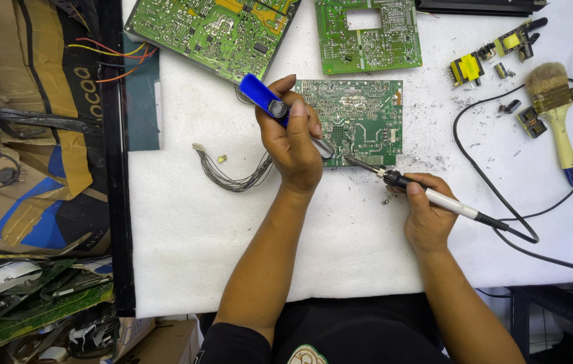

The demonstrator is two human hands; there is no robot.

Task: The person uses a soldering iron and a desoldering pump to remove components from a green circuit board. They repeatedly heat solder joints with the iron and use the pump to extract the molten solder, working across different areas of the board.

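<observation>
Glossy blue plastic pump (263,98), matt green board (360,121)

bright, even overhead light; sharp focus, soft shadows.

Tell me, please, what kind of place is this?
Probably an electronics repair bench. The right hand holds a soldering iron to a green circuit board, the left hand holds a blue desoldering pump, and loose components lie nearby.
</observation>
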